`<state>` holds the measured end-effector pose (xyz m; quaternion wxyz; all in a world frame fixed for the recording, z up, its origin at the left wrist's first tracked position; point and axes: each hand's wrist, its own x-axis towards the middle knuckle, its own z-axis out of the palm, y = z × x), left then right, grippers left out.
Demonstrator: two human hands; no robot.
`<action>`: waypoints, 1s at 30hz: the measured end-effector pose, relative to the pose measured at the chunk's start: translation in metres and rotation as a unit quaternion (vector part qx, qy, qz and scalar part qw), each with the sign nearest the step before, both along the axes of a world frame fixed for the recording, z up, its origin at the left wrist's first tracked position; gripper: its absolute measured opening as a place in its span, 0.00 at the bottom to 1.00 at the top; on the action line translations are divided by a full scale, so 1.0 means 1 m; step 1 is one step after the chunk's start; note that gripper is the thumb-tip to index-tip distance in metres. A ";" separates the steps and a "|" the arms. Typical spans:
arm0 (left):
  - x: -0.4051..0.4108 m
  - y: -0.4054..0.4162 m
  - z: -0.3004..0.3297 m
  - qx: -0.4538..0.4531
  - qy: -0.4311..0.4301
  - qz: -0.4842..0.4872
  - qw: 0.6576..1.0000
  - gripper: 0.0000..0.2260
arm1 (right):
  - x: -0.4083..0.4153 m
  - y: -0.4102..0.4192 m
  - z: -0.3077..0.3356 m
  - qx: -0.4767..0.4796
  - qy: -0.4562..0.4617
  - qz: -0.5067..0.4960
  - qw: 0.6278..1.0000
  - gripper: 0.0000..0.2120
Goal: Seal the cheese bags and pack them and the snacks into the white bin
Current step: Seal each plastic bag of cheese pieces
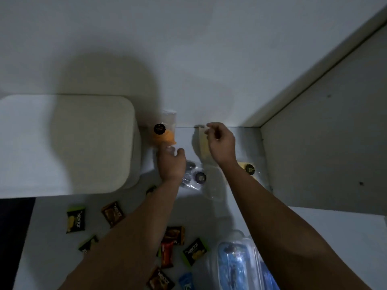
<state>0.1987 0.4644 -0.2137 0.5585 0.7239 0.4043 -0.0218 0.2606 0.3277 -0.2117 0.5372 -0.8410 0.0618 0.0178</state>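
The orange cheese bag (165, 132) is pinched at its lower edge by the left hand (170, 162), the grip clamped on the clear plastic just below the cheese. The bag is held upright between the white bin (83, 143) and the right hand (221, 143), just beside the bin's right wall. Orange cheese is seen filling the bag's lower half, a round black sticker sits on its front, and the clear top stands empty above.

The right hand is raised beside it, thumb and forefinger drawn together at the top edge of a pale cheese bag (204, 145); whether plastic is actually caught in that grip cannot be told. That bag is seen as a pale yellow slab under clear film, hanging or leaning below the fingers.

A third bag (248, 169), yellow with a black sticker, is lying flat on the table (52, 227) right of the right wrist. Dark stickers (199, 176) are scattered in loose plastic between the wrists. Snack packets (75, 219) are spread over the near table, well apart from the bin.
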 end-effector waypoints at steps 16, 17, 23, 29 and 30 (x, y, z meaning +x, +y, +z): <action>0.036 -0.059 -0.012 0.052 0.053 -0.337 0.939 0.07 | 0.028 -0.123 -0.042 -0.193 0.245 -0.078 0.947 0.25; 0.034 -0.059 -0.013 0.053 0.055 -0.341 0.937 0.07 | 0.027 -0.126 -0.042 -0.185 0.238 -0.092 0.949 0.23; 0.017 -0.064 0.005 0.044 0.058 -0.364 0.929 0.09 | 0.018 -0.136 -0.013 -0.155 0.183 -0.144 0.960 0.05; 0.006 -0.061 0.042 0.020 0.016 -0.279 0.960 0.13 | -0.007 -0.121 0.038 0.000 0.110 -0.135 0.985 0.04; 0.002 -0.059 0.050 0.013 0.004 -0.274 0.962 0.10 | -0.014 -0.114 0.048 0.038 0.099 -0.120 0.987 0.02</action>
